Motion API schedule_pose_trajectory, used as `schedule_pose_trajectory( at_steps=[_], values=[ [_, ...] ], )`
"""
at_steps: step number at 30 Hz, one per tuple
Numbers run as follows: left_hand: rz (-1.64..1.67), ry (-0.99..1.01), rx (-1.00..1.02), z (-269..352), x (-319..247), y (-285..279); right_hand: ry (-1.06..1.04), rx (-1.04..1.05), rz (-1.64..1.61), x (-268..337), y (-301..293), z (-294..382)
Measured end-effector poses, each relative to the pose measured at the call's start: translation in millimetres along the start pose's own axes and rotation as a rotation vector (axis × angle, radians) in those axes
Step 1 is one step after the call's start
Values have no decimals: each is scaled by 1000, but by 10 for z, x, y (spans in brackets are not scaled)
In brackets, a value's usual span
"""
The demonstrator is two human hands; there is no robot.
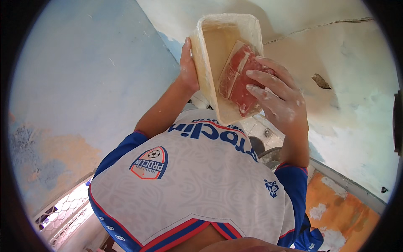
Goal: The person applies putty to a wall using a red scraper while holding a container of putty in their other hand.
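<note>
A deep rectangular plastic tub (201, 72), its rim crusted with pale filler, is held up in front of my chest. My left hand (190, 67) grips its outer long side, with the thumb along the wall. My right hand (280, 94), its fingers spotted with white filler, holds a flat red spreader (248, 77) by its face and edge. That spreader is tilted over the tub's opening, covering part of the inside, and bears streaks of pale filler. Yellowish-beige residue coats the tub's inner walls. My right thumb is hidden behind the spreader.
Painted walls with patchy filler stand close on both sides; the right one (340, 63) has a crack and a small hole (321, 81). White floor tiles (267, 126) show below the tub. A metal mesh grille (67, 220) is at lower left, an orange, patched wall (343, 208) at lower right.
</note>
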State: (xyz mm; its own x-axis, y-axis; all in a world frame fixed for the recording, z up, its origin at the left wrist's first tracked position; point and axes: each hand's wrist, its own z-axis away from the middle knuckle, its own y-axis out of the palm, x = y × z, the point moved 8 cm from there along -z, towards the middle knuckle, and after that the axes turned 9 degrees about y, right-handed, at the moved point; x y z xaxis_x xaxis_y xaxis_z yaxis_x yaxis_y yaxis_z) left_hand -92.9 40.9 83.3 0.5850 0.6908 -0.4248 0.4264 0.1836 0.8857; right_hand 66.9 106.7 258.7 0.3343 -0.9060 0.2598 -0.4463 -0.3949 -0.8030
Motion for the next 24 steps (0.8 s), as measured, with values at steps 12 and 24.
schedule_pose_trajectory(
  at_steps=[12, 24],
  values=[
    [-28, -38, -249, 171, 44, -311, 217, -541, -237, -390, -114, 569],
    [-10, -69, -241, 80, 130, -230, 263, -551, -321, -585, -74, 481]
  ],
)
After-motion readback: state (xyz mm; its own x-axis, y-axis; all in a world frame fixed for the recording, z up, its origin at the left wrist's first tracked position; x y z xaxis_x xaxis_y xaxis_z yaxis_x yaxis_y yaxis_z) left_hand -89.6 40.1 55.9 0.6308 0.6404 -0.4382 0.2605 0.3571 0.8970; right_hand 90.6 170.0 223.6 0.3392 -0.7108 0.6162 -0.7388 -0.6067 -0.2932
